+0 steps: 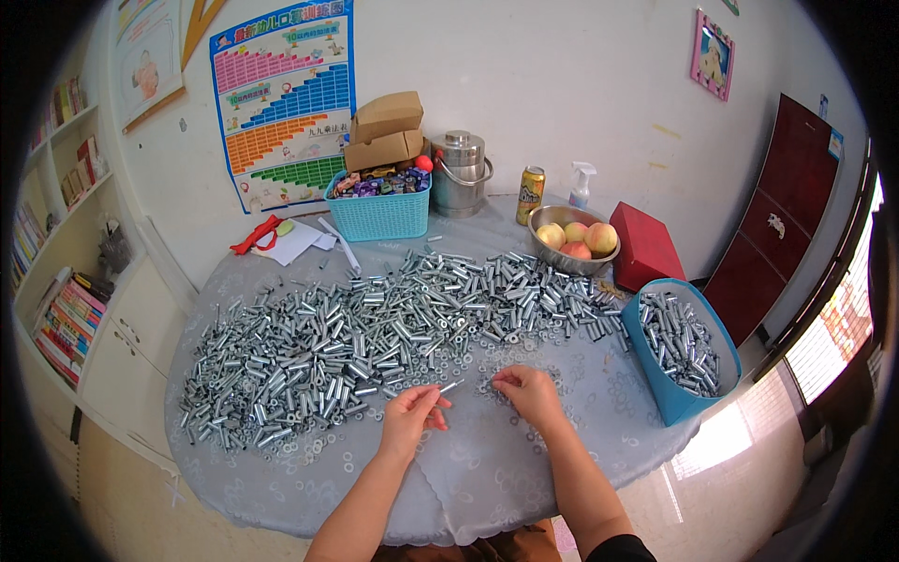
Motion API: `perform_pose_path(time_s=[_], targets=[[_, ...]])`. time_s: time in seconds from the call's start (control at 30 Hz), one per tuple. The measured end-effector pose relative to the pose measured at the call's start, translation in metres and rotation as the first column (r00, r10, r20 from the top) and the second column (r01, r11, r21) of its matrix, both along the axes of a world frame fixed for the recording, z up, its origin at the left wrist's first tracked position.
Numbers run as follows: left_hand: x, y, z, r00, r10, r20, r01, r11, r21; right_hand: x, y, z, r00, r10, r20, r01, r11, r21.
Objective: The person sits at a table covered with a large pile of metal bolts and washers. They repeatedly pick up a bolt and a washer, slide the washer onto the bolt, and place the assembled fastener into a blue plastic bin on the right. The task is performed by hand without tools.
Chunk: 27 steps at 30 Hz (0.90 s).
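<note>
Left hand (409, 415) pinched a thin metal pin (450, 385) by its near end over the desk (487, 468), right hand (527, 391) fingers pressed on small washers (493, 382) (light, stiff, slippery steel, best gripped mid-shaft).

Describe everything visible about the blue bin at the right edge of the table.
The blue bin is a plastic-looking, open-topped container with smooth walls, tilted so that its mouth faces up and toward the camera. It stands at the table's right edge, beside the red box and just past the big heap of metal sleeves. Inside lies a loose load of the same silvery sleeves, filling it partway. Neither hand touches it; the right hand is the closer one.
</note>
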<state>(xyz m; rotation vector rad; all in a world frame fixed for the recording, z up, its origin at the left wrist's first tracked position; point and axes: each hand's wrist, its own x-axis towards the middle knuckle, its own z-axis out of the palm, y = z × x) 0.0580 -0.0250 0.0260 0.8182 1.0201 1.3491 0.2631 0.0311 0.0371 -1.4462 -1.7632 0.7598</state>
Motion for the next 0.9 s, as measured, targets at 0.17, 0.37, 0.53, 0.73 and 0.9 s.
perform_pose_path(time_s=[0.17, 0.37, 0.53, 0.73, 0.9], targets=[[0.000, 0.002, 0.000, 1.000, -0.007, 0.008, 0.007, 1.000, -0.007, 0.001, 0.001, 0.001, 0.998, -0.028, 0.054, 0.024, 0.996, 0.089], [0.003, 0.001, -0.003, 0.998, -0.043, -0.045, 0.042, 0.999, -0.014, -0.002, 0.006, -0.009, 0.920, 0.046, -0.390, -0.097, 0.989, -0.112], [0.005, -0.002, 0.003, 0.996, -0.082, -0.034, 0.082, 0.997, -0.010, -0.013, -0.002, -0.001, 0.777, 0.181, -0.603, -0.362, 0.912, -0.193], [0.003, 0.000, -0.002, 0.989, -0.140, 0.052, 0.142, 0.989, -0.045, -0.017, -0.004, -0.003, 0.784, 0.189, -0.592, -0.358, 0.916, -0.182], [0.003, 0.000, -0.004, 0.989, -0.122, 0.084, 0.127, 0.990, -0.059, -0.019, -0.005, -0.005, 0.769, 0.194, -0.610, -0.378, 0.907, -0.188]])
